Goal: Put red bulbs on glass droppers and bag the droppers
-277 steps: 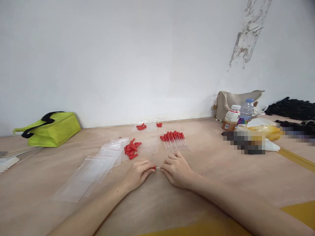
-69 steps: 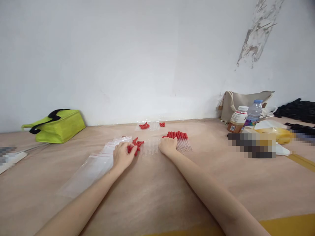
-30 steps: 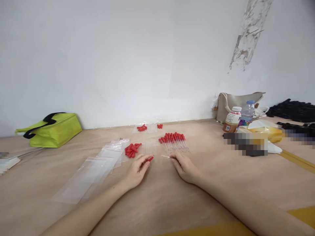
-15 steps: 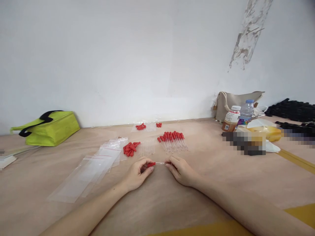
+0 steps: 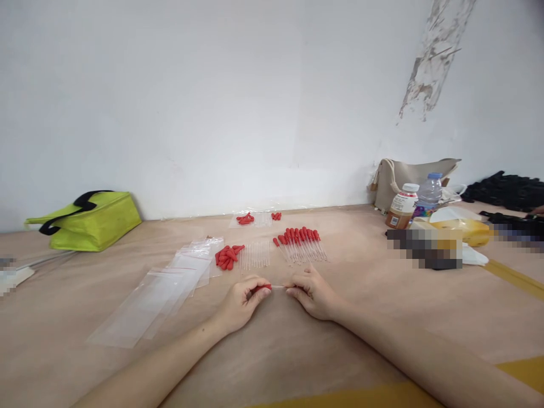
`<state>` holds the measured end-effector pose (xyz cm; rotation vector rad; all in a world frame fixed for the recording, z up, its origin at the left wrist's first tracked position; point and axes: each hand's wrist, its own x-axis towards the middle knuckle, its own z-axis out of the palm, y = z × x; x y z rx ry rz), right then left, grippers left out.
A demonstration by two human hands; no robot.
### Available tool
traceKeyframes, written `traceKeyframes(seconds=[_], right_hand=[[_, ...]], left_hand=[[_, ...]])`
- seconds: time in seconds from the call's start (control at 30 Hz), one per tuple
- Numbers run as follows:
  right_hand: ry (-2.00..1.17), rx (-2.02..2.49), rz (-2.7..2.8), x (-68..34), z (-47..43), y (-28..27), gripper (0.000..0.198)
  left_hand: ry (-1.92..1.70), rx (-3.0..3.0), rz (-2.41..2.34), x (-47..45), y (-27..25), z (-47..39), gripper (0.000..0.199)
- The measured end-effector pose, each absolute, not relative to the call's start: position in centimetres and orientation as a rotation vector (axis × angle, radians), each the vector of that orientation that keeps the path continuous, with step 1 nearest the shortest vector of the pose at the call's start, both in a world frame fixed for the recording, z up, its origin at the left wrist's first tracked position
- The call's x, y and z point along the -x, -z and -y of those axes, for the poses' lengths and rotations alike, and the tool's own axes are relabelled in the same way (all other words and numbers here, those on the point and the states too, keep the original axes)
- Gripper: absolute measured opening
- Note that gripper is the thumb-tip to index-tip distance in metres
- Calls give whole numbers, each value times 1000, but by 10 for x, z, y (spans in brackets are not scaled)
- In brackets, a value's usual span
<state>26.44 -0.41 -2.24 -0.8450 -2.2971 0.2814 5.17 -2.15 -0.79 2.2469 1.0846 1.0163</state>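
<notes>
My left hand point(image 5: 249, 300) is closed on a red rubber dropper bulb point(image 5: 262, 288), whose open end points right. My right hand point(image 5: 311, 294) pinches a thin clear dropper tube point(image 5: 279, 287). Between the hands the tube lies level and meets the bulb's mouth; its far end is hidden in my right fingers. Just beyond are a pile of loose red bulbs point(image 5: 228, 257) and a row of bare clear tubes point(image 5: 255, 254). To their right lie several droppers with red bulbs fitted point(image 5: 300, 243), side by side.
Clear zip bags point(image 5: 157, 300) lie fanned out at left, with a lime-green bag point(image 5: 96, 221) behind. More red bulbs point(image 5: 245, 219) rest on plastic by the wall. At right stand a brown drink bottle point(image 5: 402, 207), a clear bottle point(image 5: 429, 192) and a beige bag point(image 5: 385, 181).
My left fingers now cover more of the red bulb, and the visible stretch of tube looks slightly shorter. The whole view has shifted a little. Both hands keep their holds.
</notes>
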Motion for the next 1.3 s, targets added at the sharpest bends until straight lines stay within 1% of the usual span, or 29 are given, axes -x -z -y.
traceKeyframes(seconds=[0.17, 0.47, 0.7, 0.9, 1.17, 1.3], right_hand=[[-246, 802, 2349, -267, 1, 19, 15], [25, 840, 2366, -264, 9, 18, 15], [41, 838, 2370, -258, 14, 18, 17], [85, 815, 2375, -262, 12, 14, 18], [106, 842, 2431, -265, 13, 14, 22], [186, 843, 2460, -262, 17, 9, 21]], left_hand=[[-949, -2335, -1054, -52, 5, 25, 18], [-800, -2523, -1068, -52, 4, 26, 21], [-803, -2547, -1046, -52, 2, 27, 20], [-831, -2530, -1037, -47, 2, 21, 13], [-744, -2613, -1008, -44, 3, 22, 19], [-762, -2556, -986, -42, 1, 23, 20]])
